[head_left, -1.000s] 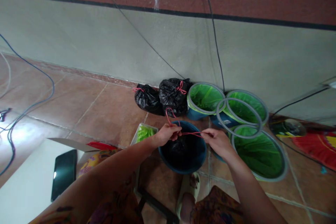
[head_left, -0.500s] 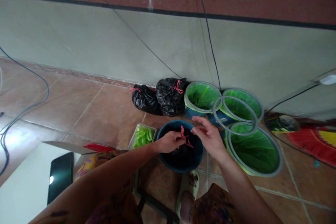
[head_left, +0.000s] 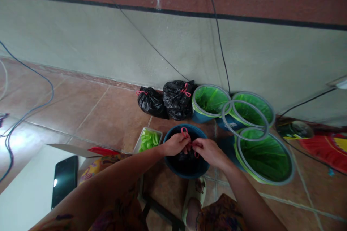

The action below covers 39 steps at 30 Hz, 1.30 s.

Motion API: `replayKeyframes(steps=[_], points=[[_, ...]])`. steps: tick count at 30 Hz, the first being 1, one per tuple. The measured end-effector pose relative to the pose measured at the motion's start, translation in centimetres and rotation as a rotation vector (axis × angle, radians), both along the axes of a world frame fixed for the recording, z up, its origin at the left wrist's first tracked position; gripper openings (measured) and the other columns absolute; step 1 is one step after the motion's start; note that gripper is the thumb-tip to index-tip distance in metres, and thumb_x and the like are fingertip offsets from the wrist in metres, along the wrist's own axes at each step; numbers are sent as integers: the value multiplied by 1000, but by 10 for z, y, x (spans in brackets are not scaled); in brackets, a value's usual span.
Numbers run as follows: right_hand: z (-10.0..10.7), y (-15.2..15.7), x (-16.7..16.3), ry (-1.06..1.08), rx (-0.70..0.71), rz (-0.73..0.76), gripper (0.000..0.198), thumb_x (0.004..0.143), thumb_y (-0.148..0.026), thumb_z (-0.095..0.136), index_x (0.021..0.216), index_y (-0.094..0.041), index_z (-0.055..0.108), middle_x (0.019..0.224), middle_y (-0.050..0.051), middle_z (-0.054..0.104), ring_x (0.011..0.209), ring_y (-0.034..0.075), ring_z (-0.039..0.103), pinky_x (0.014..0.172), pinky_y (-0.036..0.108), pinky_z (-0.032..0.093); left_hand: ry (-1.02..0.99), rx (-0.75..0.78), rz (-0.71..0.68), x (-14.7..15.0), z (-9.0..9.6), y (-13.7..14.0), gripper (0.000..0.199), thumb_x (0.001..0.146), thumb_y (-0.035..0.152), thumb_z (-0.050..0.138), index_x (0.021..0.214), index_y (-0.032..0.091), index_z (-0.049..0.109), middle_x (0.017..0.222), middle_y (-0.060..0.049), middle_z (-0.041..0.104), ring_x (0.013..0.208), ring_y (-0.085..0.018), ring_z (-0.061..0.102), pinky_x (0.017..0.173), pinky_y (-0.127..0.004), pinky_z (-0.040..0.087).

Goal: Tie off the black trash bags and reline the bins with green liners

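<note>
Over a dark blue bin (head_left: 169, 168) on the floor, both my hands meet at a red drawstring (head_left: 184, 130). My left hand (head_left: 176, 143) pinches the string, and one loop of it sticks up past the fingers. Close against it, my right hand (head_left: 207, 151) pinches the string too, with a red end hanging below. Inside the bin lies a black plastic bag (head_left: 184, 157), partly hidden by my hands and dim in the shadow.
Two tied black bags (head_left: 177, 103) stand by the wall. To the right are green-lined bins (head_left: 210, 101), with a loose grey ring (head_left: 225, 119) resting across two of them. A tray of green rolls (head_left: 149, 140) sits left. A phone (head_left: 65, 178) lies on a white surface.
My right hand has moved left and down and closed on the red string beside my left hand. The string now forms a loop above the fingers.
</note>
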State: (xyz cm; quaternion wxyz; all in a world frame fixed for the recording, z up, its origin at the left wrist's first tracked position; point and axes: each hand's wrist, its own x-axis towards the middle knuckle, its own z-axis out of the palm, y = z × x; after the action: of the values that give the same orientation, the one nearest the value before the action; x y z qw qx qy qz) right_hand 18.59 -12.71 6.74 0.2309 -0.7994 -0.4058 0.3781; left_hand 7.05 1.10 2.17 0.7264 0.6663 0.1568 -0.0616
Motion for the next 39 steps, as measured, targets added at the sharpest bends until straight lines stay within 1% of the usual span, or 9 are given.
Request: replayKeyframes(steps=[4, 7, 10, 15, 19, 22, 26, 32, 39], points=[[9, -1, 0, -32, 4, -5, 26, 86, -35, 51, 70, -23, 67, 63, 0, 68, 61, 15, 61, 58, 26, 37, 82, -227, 139, 1, -4, -3, 22, 88, 35, 58, 80, 16, 51, 65, 0, 65, 53, -10, 62, 56, -22, 50], [12, 0, -4, 24, -41, -5, 26, 85, -36, 51, 67, -22, 66, 51, -2, 61, 51, 14, 57, 53, 26, 35, 76, -298, 171, 1, -6, 1, 21, 76, 31, 70, 79, 13, 59, 69, -2, 67, 59, -11, 63, 63, -25, 51], [10, 0, -5, 28, -83, 14, 23, 84, -34, 54, 69, -23, 67, 52, -2, 61, 50, 14, 57, 54, 27, 35, 4, -182, 102, 0, -4, 6, 15, 65, 21, 73, 73, 12, 64, 66, -1, 66, 61, -11, 60, 62, -23, 47], [-5, -1, 1, -199, -102, 15, 15, 80, -25, 58, 81, -22, 72, 87, 6, 73, 82, 20, 66, 72, 30, 42, -155, 285, -6, -2, 7, 6, 6, 66, 12, 65, 70, 16, 66, 69, 1, 65, 68, -11, 57, 67, -23, 44], [-11, 2, -1, -125, 14, -34, 34, 79, -14, 51, 108, -22, 68, 108, 6, 72, 93, 19, 65, 85, 31, 44, -255, 556, -39, -4, 13, 4, 14, 68, 6, 58, 70, 17, 65, 70, 1, 65, 73, -12, 57, 76, -23, 44], [-13, 5, -7, 51, 118, -42, 35, 82, -13, 45, 108, -22, 66, 105, 5, 73, 93, 19, 65, 85, 31, 45, -248, 558, -21, -5, 12, 2, 15, 71, 6, 54, 74, 18, 64, 71, 2, 63, 67, -11, 55, 69, -21, 43], [-17, 9, -12, 182, 178, -97, 29, 87, -20, 41, 104, -18, 64, 91, 6, 72, 76, 17, 64, 73, 29, 48, -264, 605, 55, -6, 7, -3, 14, 73, 6, 53, 73, 18, 61, 79, -1, 64, 75, -13, 58, 74, -23, 45], [-11, 13, -14, 283, 113, -191, 26, 86, -22, 44, 94, -17, 68, 70, 1, 67, 57, 13, 59, 60, 26, 46, -267, 661, 145, -7, -3, -5, 13, 82, 14, 53, 91, 18, 62, 91, -4, 65, 85, -16, 61, 81, -27, 48], [-12, 12, -15, 367, 19, -360, 13, 84, -22, 55, 84, -17, 67, 69, 0, 68, 58, 11, 63, 46, 19, 43, -109, 679, 117, -11, -2, -2, 10, 85, 18, 56, 81, 18, 65, 81, -1, 66, 76, -14, 60, 74, -24, 47]])
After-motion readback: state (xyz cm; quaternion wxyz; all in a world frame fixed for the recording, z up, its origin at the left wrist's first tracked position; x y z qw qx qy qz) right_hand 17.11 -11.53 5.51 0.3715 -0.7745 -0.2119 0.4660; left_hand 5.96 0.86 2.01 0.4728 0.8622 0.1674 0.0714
